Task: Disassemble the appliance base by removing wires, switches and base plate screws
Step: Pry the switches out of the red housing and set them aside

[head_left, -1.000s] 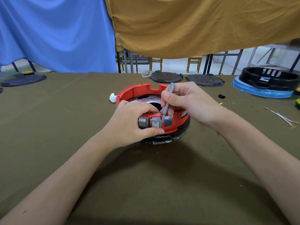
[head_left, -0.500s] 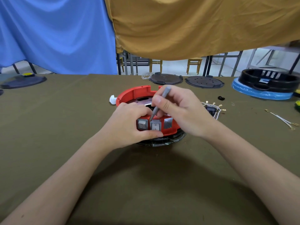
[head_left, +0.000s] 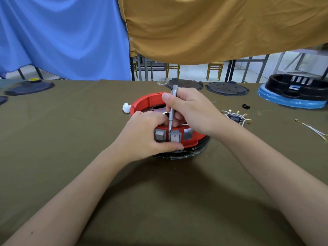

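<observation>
Now upright, the gray screwdriver has swung from its earlier slant.
Right hand pinches it, tip at the middle switch's 12 o'clock edge; left hand grips the red base at table centre.

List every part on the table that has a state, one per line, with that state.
Red base: on the table, held steady.
Left switch: seated in the base.
Middle switch: seated, tool tip at its top edge.
Right slot: cannot tell whether it is empty.
Tool: held nearly upright.
Left hand: grips the base.
Right hand: grips the tool.
Loose wires: lying on the table.
</observation>
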The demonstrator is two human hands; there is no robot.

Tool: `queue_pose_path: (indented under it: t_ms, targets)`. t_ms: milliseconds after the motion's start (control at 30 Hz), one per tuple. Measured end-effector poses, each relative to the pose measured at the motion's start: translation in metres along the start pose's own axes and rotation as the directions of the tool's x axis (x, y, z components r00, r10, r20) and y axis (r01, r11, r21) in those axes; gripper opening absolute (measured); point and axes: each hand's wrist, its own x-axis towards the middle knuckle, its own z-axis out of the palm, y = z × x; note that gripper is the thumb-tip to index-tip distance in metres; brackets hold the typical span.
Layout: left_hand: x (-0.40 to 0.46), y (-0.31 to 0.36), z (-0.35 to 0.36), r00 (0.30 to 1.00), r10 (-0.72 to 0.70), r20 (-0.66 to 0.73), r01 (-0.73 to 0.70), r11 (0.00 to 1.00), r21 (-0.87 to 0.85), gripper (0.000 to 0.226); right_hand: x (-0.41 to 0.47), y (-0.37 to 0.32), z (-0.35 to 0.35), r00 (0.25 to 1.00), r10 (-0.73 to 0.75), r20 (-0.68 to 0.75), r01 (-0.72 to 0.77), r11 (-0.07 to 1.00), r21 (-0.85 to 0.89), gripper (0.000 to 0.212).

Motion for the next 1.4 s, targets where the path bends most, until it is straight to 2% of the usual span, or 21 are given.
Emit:
queue_pose_path:
  t_ms: [167,333,433,567,733,967,1100,1233,1300,1400]
  targets:
    - [0.000,0.000,0.002,1.000,0.002,-0.006,-0.002,1.000,-0.006,0.054,0.002,0.004,0.003,1.000,0.015,-0.003,-0.015,1.000,0.025,0.039]
    - [0.000,-0.004,0.001,1.000,-0.018,-0.025,0.018,0.999,0.028,0.060,-0.016,0.011,0.004,0.970,-0.215,-0.117,0.214,0.977,-0.019,0.029]
    - [0.001,-0.004,0.002,1.000,0.000,-0.003,0.000,1.000,0.021,0.060,-0.024,0.010,0.003,0.958,-0.271,-0.098,0.263,0.961,-0.087,0.026]
    - [0.001,-0.005,0.002,1.000,0.013,-0.008,-0.013,1.000,0.017,0.060,-0.020,0.004,0.002,0.966,-0.258,-0.031,0.250,0.955,-0.160,0.032]
    - [0.003,-0.006,0.003,0.999,0.041,-0.012,-0.041,0.999,0.033,0.055,-0.012,0.000,0.000,0.990,-0.142,-0.012,0.139,0.978,-0.154,0.030]
    - [0.002,-0.006,0.005,0.998,0.060,-0.016,-0.060,0.998,-0.022,0.052,0.001,-0.003,0.005,0.999,-0.023,0.039,0.029,0.987,-0.160,0.042]
    - [0.003,-0.006,0.004,0.998,0.057,-0.015,-0.057,0.998,-0.011,0.047,-0.007,0.000,0.004,0.994,-0.110,-0.010,0.106,0.978,-0.181,0.037]
    - [0.002,-0.003,0.003,0.999,0.047,-0.018,-0.047,0.999,-0.028,0.044,-0.023,0.001,0.002,0.961,-0.277,-0.018,0.257,0.910,-0.325,0.037]
    - [0.001,-0.002,0.002,0.998,0.054,-0.010,-0.055,0.996,-0.065,0.042,-0.025,0.001,0.000,0.957,-0.288,0.014,0.274,0.893,-0.358,0.039]
    - [0.000,-0.003,-0.001,0.998,0.056,0.014,-0.055,0.996,-0.070,0.046,-0.023,-0.002,0.000,0.968,-0.251,0.020,0.245,0.917,-0.315,0.039]
